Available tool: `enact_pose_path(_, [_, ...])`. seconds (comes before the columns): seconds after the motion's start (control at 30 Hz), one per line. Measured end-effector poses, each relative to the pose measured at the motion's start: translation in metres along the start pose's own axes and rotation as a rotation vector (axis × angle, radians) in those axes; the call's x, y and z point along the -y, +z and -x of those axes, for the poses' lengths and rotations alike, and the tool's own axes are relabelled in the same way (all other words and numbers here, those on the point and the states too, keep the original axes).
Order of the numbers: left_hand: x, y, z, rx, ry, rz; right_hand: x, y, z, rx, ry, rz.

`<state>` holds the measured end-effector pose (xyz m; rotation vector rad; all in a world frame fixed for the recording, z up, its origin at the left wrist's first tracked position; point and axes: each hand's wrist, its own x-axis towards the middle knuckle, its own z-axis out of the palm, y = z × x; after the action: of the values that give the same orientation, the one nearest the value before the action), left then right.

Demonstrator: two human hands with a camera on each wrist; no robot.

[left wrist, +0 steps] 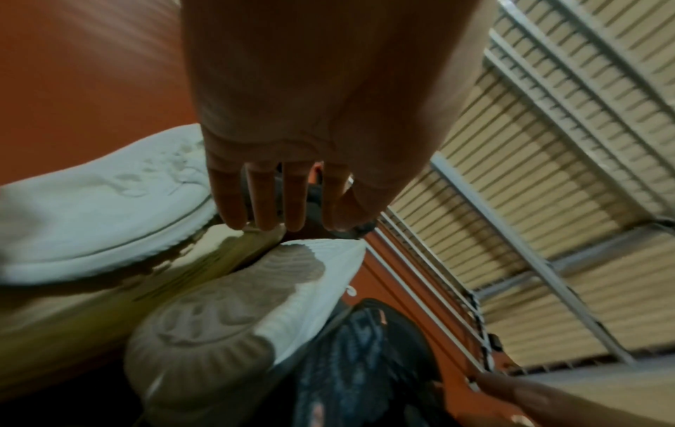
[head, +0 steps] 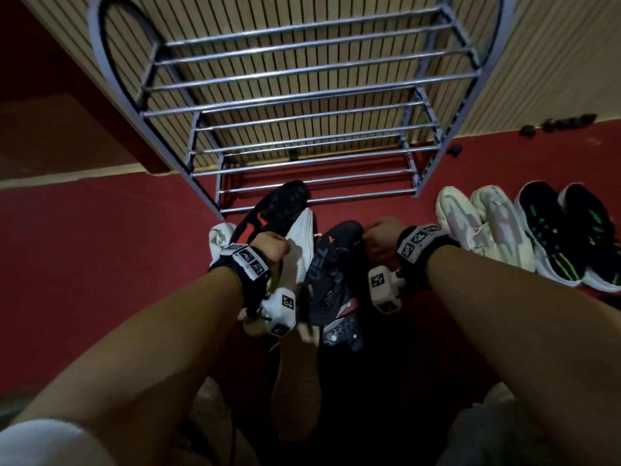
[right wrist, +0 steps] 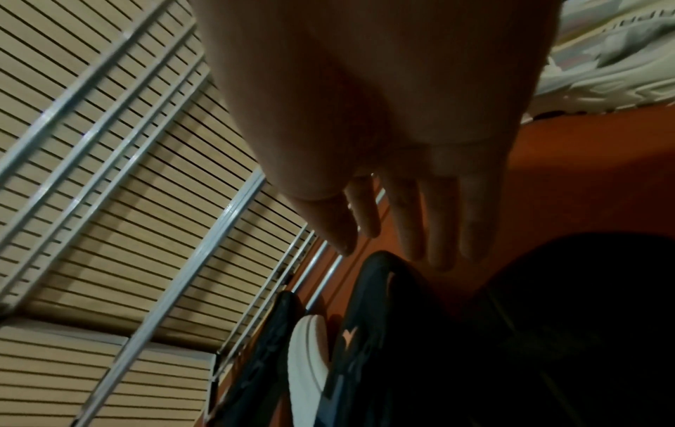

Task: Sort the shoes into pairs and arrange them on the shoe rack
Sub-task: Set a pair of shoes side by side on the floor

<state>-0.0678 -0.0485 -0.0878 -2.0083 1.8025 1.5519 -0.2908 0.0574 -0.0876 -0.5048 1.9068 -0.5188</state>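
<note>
The metal shoe rack (head: 302,26) stands against the slatted wall with bare shelves. A pile of shoes lies on the red floor in front of it. My left hand (head: 270,248) hangs over the pile with fingers (left wrist: 261,202) straight down, their tips touching where a white-soled shoe (left wrist: 237,303) meets another white shoe (left wrist: 91,202). A black shoe with red marks (head: 279,203) lies just beyond. My right hand (head: 379,235) hovers with straight fingers (right wrist: 409,225) above a dark blue-grey shoe (head: 329,270), holding nothing.
On the floor to the right stand a white-and-pink pair (head: 477,223) and a black pair with green stripes (head: 571,230). Small black items (head: 568,121) lie by the wall at the far right. My knees are low in the head view.
</note>
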Motion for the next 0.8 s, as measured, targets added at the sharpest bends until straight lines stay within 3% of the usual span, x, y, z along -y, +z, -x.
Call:
enact_pose_path(0.3, [0.037, 0.011, 0.007, 0.014, -0.059, 0.115, -0.02, 0.03, -0.085, -0.011, 0.101, 0.225])
enact_pose_path(0.43, [0.044, 0.017, 0.019, 0.057, -0.088, 0.128, 0.004, 0.033, -0.018, 0.041, 0.075, 0.228])
enact_pose_path(0.63, [0.037, 0.021, 0.034, 0.106, -0.068, 0.099, -0.02, 0.043, 0.004, 0.255, 0.164, -0.053])
enact_pose_path(0.8, [0.035, 0.023, 0.044, 0.116, -0.051, 0.182, -0.029, 0.053, 0.011, 0.329, 0.175, -0.094])
